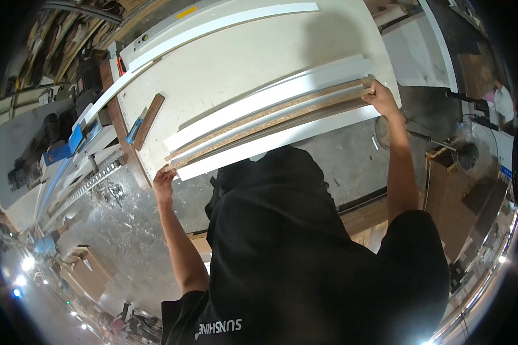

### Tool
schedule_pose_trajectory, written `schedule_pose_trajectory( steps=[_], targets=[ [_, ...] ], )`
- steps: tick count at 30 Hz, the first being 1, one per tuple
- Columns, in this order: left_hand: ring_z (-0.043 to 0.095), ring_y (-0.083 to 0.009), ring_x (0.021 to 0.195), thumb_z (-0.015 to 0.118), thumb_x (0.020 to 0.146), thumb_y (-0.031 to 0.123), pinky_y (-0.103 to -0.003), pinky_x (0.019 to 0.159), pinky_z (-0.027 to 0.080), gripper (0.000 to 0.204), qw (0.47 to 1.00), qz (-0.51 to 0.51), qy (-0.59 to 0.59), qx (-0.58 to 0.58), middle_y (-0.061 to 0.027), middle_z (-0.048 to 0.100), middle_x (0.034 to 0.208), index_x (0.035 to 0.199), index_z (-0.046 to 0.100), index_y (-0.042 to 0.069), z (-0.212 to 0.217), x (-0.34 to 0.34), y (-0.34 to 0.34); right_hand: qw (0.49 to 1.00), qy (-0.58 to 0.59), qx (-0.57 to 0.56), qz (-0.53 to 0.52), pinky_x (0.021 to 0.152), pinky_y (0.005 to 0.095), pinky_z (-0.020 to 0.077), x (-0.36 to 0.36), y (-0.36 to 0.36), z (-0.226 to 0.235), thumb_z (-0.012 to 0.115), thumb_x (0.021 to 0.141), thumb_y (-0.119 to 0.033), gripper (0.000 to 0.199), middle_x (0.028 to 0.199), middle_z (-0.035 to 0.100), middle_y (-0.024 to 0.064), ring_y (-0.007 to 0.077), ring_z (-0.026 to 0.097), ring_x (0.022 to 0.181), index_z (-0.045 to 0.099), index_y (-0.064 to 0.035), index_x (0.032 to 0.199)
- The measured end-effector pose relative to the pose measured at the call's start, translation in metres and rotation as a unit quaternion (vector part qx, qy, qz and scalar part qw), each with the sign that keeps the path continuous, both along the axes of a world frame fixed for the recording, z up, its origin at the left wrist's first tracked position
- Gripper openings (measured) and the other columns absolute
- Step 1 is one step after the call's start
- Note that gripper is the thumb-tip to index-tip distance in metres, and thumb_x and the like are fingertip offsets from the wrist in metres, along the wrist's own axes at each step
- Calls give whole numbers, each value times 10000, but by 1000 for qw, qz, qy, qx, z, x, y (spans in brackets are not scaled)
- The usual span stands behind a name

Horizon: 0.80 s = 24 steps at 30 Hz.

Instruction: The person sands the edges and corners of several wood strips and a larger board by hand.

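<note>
Several long, narrow chipboard strips [270,107] with white faces and raw brown edges lie side by side along the near edge of a white worktable [230,66]. My left hand [164,179] is closed on the left ends of the middle strips, thumb on top. At their right ends my right hand [381,98] grips with bent fingers. Which of the strips each hand bears on is partly hidden. Nearest my body, a white strip [288,137] lies flat-side up along the bundle. Another white strip [230,112] runs along its far side.
A blue utility knife [134,130] and a short brown board [151,119] lie on the table's left. A long white strip [224,24] spans the far side. Offcuts stand stacked at the far left. Debris litters the floor [121,213]. A brown box [452,201] stands at right.
</note>
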<state>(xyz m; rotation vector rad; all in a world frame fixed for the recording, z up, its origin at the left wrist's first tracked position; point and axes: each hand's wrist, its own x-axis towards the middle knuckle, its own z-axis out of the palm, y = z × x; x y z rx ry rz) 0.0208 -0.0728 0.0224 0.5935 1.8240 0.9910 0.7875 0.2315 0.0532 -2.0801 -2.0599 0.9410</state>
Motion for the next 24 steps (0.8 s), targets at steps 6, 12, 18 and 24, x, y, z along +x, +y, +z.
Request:
schedule_pose_trajectory(
  steps=[6,12,18,24],
  targets=[
    [679,-144,1027,759,962,85,-296,948,540,399,997,-8,75,14,-92,751,1078,1317,627,-43,7,16,18,995,40,75,-59,774,400,561,-9,-8,-1,858,813,-134,452,898,736,176,309,744,889,551,-13,1121],
    [701,-155,984,757,954,64,-292,887,564,382,990,-53,131,10,-124,758,1067,1281,614,-69,6,26,29,994,-61,52,-68,922,448,552,-16,-2,3,821,838,-142,617,1116,766,167,342,726,1072,570,-156,1401],
    [721,-171,922,779,954,134,-318,832,581,512,981,-55,179,49,-134,767,1000,1395,580,-32,3,36,32,986,-140,49,-70,938,450,556,-18,5,5,787,883,-207,533,1246,739,135,326,721,1108,591,-173,1378],
    [729,-181,927,830,900,166,-357,793,594,540,959,-79,266,-49,-121,755,1020,1399,648,66,0,25,37,986,-147,38,-61,927,445,549,-33,3,20,785,880,-176,492,1259,729,123,315,709,1123,611,-187,1339]
  ],
)
